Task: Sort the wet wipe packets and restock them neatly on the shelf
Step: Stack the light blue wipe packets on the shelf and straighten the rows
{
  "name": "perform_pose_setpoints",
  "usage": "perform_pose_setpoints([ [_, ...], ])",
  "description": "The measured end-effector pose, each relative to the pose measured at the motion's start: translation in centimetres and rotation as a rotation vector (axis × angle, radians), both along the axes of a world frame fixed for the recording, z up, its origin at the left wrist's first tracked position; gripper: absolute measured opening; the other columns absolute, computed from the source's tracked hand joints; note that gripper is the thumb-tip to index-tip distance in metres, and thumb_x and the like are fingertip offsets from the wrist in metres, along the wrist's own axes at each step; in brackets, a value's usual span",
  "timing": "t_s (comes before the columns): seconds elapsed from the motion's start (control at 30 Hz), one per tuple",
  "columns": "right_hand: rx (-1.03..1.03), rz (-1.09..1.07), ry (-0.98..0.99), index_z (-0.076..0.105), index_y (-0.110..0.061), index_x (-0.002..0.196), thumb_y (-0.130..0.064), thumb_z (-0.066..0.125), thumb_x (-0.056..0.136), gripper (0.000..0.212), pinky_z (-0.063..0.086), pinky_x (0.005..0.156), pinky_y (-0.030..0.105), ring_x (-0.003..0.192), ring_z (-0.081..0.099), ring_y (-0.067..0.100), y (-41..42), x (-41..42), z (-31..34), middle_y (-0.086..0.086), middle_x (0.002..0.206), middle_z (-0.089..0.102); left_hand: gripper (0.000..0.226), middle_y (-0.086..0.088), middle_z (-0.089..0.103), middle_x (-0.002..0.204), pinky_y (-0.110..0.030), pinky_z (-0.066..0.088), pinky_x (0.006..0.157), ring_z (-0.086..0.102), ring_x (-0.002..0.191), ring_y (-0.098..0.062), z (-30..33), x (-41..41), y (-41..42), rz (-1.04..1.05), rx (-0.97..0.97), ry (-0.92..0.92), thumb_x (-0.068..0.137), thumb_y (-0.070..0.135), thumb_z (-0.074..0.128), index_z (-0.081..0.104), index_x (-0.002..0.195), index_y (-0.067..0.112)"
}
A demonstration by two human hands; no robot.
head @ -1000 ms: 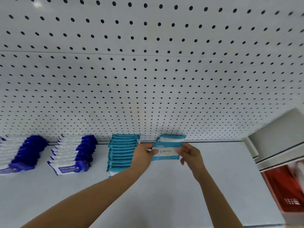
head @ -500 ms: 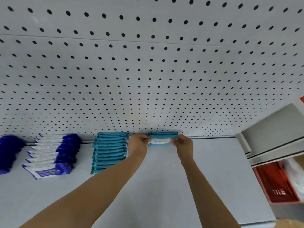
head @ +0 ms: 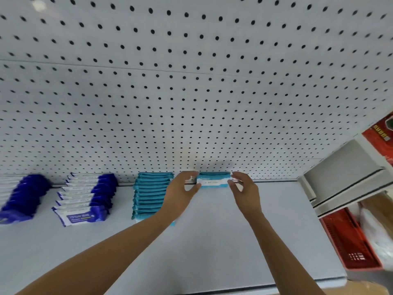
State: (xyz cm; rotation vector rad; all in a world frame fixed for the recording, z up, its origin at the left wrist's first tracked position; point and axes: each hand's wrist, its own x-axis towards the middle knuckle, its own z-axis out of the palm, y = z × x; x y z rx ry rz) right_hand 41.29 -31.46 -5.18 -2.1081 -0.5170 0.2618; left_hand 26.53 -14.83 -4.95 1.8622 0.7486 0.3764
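A teal wet wipe packet with a white label (head: 213, 181) stands at the back of the white shelf (head: 212, 241), leaning on the pegboard, with more teal just behind it. My left hand (head: 182, 191) is at its left end and my right hand (head: 244, 190) at its right end. Both have their fingers spread and only the fingertips are near the packet. To the left stands a full row of teal packets (head: 150, 194). Further left are two rows of dark blue and white packets (head: 85, 199), (head: 23, 196).
The white pegboard (head: 191, 92) backs the shelf. At the right, a neighbouring grey shelf unit (head: 344, 182) juts out, with a red plastic basket (head: 350, 241) holding a white bag below it. The shelf's front edge (head: 255, 287) runs along the bottom.
Both hands carried the teal packet from mid-shelf back to the pegboard, set it upright to the right of the teal row, then opened and drew slightly off its ends.
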Motion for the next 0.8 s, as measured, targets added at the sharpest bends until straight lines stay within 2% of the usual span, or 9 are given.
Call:
perform_pose_setpoints([
  [0.1,-0.018,0.211,-0.163,0.061,-0.025,0.116,-0.029,0.069,0.089,0.029,0.047,0.089,0.018,0.107,0.059,0.005,-1.2,-3.0,3.7,-0.013,0.116,0.063,0.03,0.029,0.06,0.114,-0.011,0.043,0.092,0.055,0.108,0.008,3.3,-3.4,-0.2,-0.117,0.128,-0.061,0.087,0.035,0.072,0.061,0.113,0.042],
  [0.23,-0.064,0.324,-0.267,0.059,-0.028,0.12,-0.038,0.069,0.087,0.035,0.04,0.094,0.013,0.111,0.054,0.0,-3.6,-8.9,8.0,-0.015,0.12,0.06,0.033,0.024,0.061,0.114,-0.017,0.044,0.096,0.057,0.11,0.001,6.6,-8.8,-1.2,-0.222,0.203,-0.149,0.085,0.031,0.074,0.062,0.115,0.037],
  [0.43,-0.01,0.32,-0.328,0.06,-0.029,0.118,-0.041,0.07,0.086,0.036,0.037,0.095,0.006,0.111,0.051,-0.011,-9.0,-20.3,12.5,-0.021,0.121,0.059,0.034,0.022,0.062,0.115,-0.012,0.042,0.095,0.057,0.11,-0.001,9.6,-18.9,-4.6,-0.3,0.261,-0.258,0.083,0.028,0.076,0.063,0.114,0.031],
  [0.53,0.01,0.298,-0.323,0.06,-0.028,0.119,-0.039,0.07,0.086,0.037,0.039,0.096,0.009,0.112,0.053,-0.009,-12.4,-26.4,13.7,-0.021,0.122,0.06,0.034,0.024,0.061,0.116,-0.009,0.039,0.093,0.055,0.109,0.003,10.7,-24.3,-7.5,-0.321,0.261,-0.261,0.083,0.033,0.075,0.062,0.114,0.035],
  [0.8,-0.072,0.247,-0.316,0.06,-0.03,0.12,-0.04,0.07,0.086,0.036,0.041,0.097,0.014,0.115,0.053,-0.006,-22.2,-37.6,14.8,-0.022,0.121,0.06,0.034,0.022,0.059,0.119,-0.022,0.044,0.099,0.054,0.113,-0.001,11.2,-33.4,-15.9,-0.487,0.357,-0.288,0.086,0.039,0.072,0.061,0.118,0.034],
])
